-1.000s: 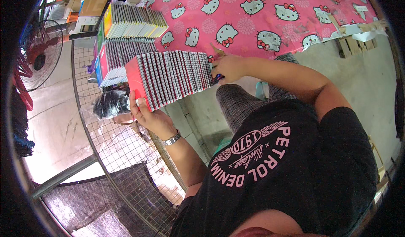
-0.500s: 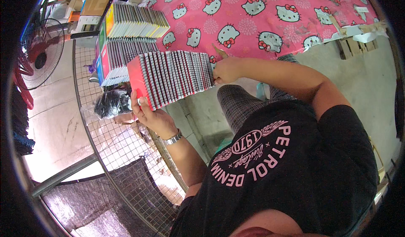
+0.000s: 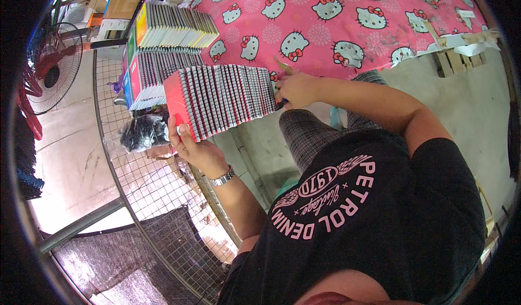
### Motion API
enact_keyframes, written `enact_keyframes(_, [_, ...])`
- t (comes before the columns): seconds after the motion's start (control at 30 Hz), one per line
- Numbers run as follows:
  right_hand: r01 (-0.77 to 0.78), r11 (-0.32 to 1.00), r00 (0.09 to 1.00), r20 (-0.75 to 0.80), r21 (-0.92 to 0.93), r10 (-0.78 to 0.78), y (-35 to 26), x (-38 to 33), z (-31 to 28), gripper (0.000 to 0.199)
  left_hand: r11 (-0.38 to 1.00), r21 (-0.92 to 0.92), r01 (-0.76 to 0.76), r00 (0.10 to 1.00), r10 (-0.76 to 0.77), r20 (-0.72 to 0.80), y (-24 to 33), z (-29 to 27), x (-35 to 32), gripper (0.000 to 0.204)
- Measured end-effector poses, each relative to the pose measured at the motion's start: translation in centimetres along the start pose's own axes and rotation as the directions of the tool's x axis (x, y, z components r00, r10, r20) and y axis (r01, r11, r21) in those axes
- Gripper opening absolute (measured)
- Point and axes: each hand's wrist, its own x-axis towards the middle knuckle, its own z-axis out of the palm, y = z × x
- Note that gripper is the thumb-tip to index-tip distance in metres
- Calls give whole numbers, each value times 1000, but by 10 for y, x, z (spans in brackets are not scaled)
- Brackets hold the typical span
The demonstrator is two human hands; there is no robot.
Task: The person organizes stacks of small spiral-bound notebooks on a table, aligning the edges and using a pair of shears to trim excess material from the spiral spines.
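You hold a long row of spiral notebooks (image 3: 222, 101) between your two hands, a little left of the middle of the frame and above your lap. Your left hand (image 3: 192, 145) presses against the red cover at the lower left end of the row, with the fingers wrapped on its edge, and a metal watch (image 3: 222, 177) sits on that wrist. Your right hand (image 3: 296, 89) closes on the other end of the row, near the edge of the counter (image 3: 325, 39), which has a pink cloth with cartoon cats. So both hands are grasping the same row, one at each end. In the upper left of the frame two more stacks of notebooks (image 3: 168, 49) lie on the counter, just beside the row you hold. Below them a black bundle in a clear bag (image 3: 142, 132) rests on a wire mesh rack (image 3: 157, 196), near your left hand. A standing fan (image 3: 51, 68) is at the far left edge.
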Motion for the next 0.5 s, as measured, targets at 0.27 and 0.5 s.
enact_keyframes(0.27, [-79,993,981,173,-90,93,-8,19,-20,31,1000,15,-10,1000,9,11,2,3,-2,35])
enact_keyframes(0.5, [-5,990,999,-39,-142,-1,-4,0,-2,37,1000,1,4,1000,-4,-3,2,2,0,36])
